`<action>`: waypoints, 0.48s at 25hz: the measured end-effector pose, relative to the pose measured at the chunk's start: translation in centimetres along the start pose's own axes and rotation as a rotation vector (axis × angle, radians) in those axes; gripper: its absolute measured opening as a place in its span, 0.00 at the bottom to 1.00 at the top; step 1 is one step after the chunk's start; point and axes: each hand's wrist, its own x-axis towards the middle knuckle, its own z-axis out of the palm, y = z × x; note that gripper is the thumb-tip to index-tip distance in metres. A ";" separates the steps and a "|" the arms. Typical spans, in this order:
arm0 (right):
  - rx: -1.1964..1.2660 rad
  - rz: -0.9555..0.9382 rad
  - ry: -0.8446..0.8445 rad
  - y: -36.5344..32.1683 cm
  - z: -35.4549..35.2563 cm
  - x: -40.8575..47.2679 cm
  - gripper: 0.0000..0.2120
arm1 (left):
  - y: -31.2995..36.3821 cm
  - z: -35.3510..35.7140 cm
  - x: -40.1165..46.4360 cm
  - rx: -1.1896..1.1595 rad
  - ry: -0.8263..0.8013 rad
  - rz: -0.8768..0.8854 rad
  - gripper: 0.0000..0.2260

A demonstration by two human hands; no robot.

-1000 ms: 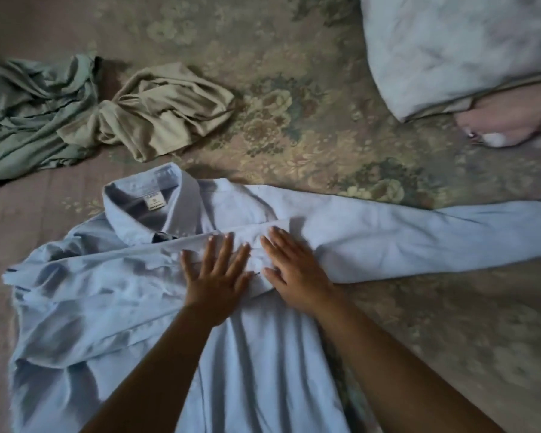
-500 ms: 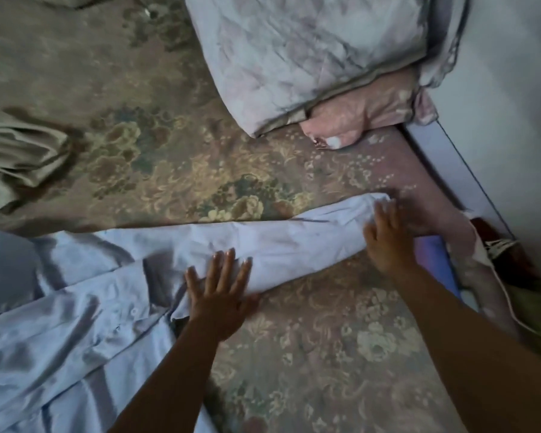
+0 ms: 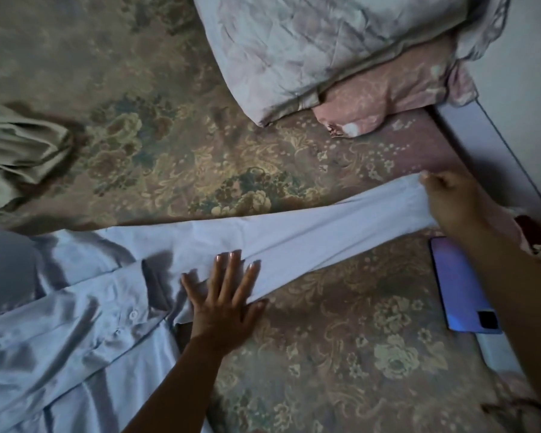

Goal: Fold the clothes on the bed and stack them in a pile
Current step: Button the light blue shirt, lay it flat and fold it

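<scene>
The left hand [image 3: 224, 303] is lying flat, fingers straight, pinning the light blue shirt [image 3: 60, 332] at its shoulder so the fold has an anchor. The right hand [image 3: 450, 203] is pinching the sleeve [image 3: 310, 235] end, pulling it taut. A phone [image 3: 464, 284] is lying near below those fingers; bare bed [image 3: 341, 354] between both hands is offering room.

The long light-blue shirt sleeve [image 3: 310, 232] stretches across the flowery bedspread [image 3: 175, 157] like a low bar. Above the sleeve there is a wide bare patch of bedspread. Farther above it, the big pale quilted pillow [image 3: 325, 48] and a pink pillow [image 3: 384, 101] block the way. Up and left of the sleeve sits a crumpled beige cloth [image 3: 16, 154]. Below the sleeve lies more bare bedspread, with a flat purple phone [image 3: 459, 285] near the sleeve's right end.
</scene>
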 end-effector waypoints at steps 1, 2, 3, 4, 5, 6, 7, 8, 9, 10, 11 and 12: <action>-0.002 0.026 -0.036 0.7 0.4 0.4 0.16 | -0.1 0.2 0.2 0.008 -0.014 0.012 0.29; -0.002 0.040 -0.067 0.8 0.7 0.3 0.16 | -0.3 0.5 0.3 0.011 -0.028 0.019 0.30; 0.018 0.022 -0.078 1.0 0.7 0.2 0.18 | -0.5 0.9 0.2 -0.006 -0.067 0.024 0.30; 0.046 0.001 -0.056 0.6 0.5 -0.3 0.19 | -0.5 0.7 0.2 -0.022 -0.098 0.021 0.30; 0.073 -0.015 -0.027 -0.3 0.2 -0.9 0.19 | -0.5 0.2 0.3 -0.026 -0.129 0.013 0.31; 0.094 -0.008 -0.012 -1.3 -0.4 -1.5 0.19 | -0.4 -0.3 0.9 -0.021 -0.174 0.015 0.31; 0.134 -0.004 -0.012 -2.5 -1.0 -2.1 0.20 | -0.5 -0.9 1.6 -0.025 -0.246 0.015 0.31; 0.179 0.000 -0.044 -4.3 -1.9 -3.1 0.21 | -0.8 -1.8 1.8 -0.035 -0.268 0.011 0.31; 0.227 0.011 -0.104 -6.1 -2.7 -4.1 0.21 | -1.2 -2.9 1.4 -0.077 -0.264 -0.012 0.30; 0.281 0.052 -0.172 -8.0 -3.5 -5.4 0.23 | -1.7 -4.3 0.7 -0.170 -0.239 -0.050 0.29; 0.342 0.102 -0.245 -10.1 -3.9 -7.2 0.24 | -2.2 -6.1 -0.3 -0.331 -0.192 -0.107 0.29; 0.421 0.138 -0.309 -12.5 -3.9 -9.6 0.21 | -2.7 -8.6 -1.3 -0.549 -0.154 -0.202 0.31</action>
